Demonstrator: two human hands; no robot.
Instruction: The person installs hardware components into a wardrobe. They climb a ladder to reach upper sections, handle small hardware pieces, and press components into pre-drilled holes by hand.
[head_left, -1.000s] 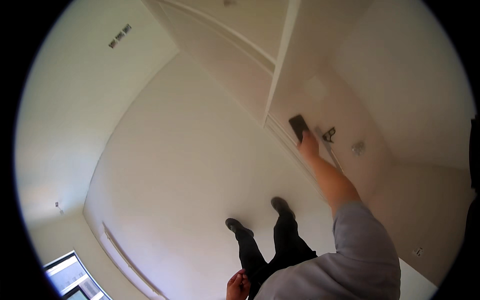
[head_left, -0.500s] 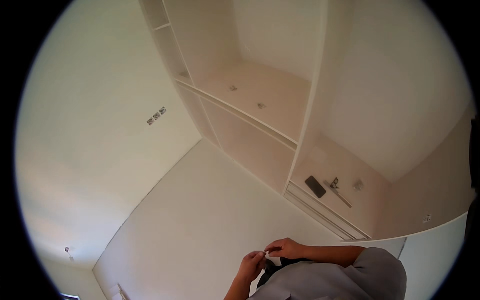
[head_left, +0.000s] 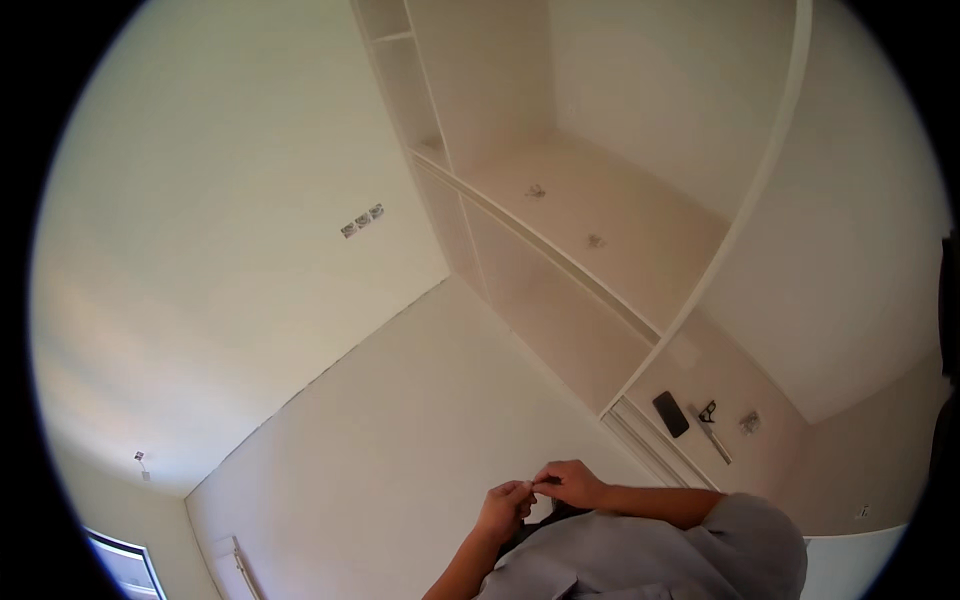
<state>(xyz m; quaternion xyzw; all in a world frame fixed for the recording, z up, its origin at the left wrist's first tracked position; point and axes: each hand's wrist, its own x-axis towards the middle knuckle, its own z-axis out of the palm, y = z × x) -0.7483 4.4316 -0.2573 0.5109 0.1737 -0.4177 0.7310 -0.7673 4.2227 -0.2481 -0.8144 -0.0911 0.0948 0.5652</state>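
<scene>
Close in front of my body, my left hand (head_left: 507, 508) and my right hand (head_left: 572, 483) meet at the fingertips. Both are closed in a pinch; whatever lies between the fingers is too small to make out. To the right, on the shelf of a built-in cabinet, lie a dark phone (head_left: 671, 414) and a combination square (head_left: 712, 433) with a black head and a metal blade. A small clear plastic bag (head_left: 749, 423) is beside the square. Neither hand touches these things.
The white cabinet (head_left: 625, 395) fills the right side, with upright panels and a drawer front under the shelf. Two small crumpled bags (head_left: 536, 191) lie in the middle compartment. Wall sockets (head_left: 362, 220) sit on the pale left wall. A window (head_left: 125, 565) shows at lower left.
My hands have come together, fingertips now touching. The view has turned, so the cabinet appears shifted right and more of the window shows at lower left.
</scene>
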